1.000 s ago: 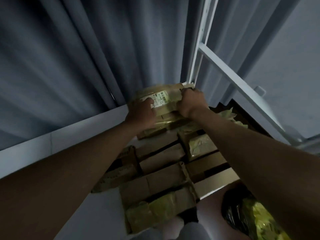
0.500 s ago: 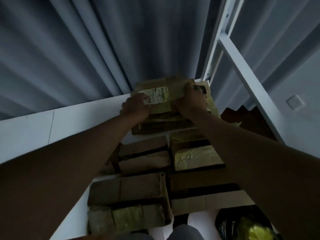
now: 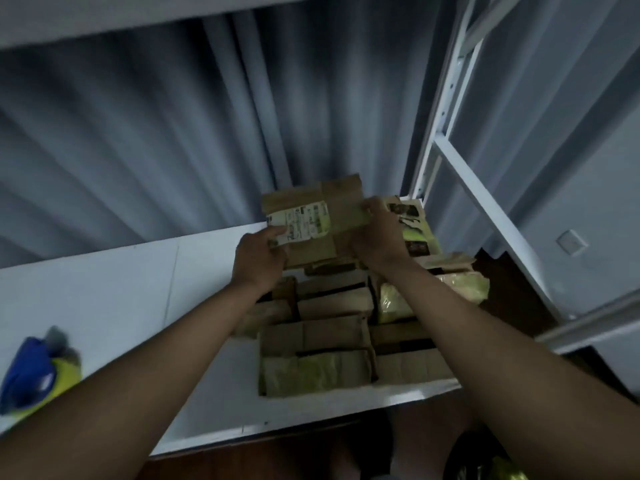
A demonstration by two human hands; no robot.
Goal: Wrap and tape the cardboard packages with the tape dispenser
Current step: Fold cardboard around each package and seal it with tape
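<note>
A cardboard package [image 3: 341, 202] with a white shipping label [image 3: 301, 221] is held tilted at the far end of a row of packages. My left hand [image 3: 259, 258] grips its left edge, thumb on the label. My right hand [image 3: 379, 233] grips its right edge. Below them, several wrapped cardboard packages [image 3: 329, 323] lie stacked in rows on the white table [image 3: 121, 282]. A blue and yellow object [image 3: 34, 372], blurred, lies at the table's left edge; whether it is the tape dispenser I cannot tell.
Grey curtains [image 3: 173, 133] hang behind the table. A white metal frame [image 3: 460, 161] stands at the right. A black bag with yellow contents [image 3: 485, 465] sits on the dark floor at the lower right.
The view has tilted down and pulled back, bringing the table's left part and the blue and yellow object into sight. Both hands still hold the labelled package, now raised more upright.
</note>
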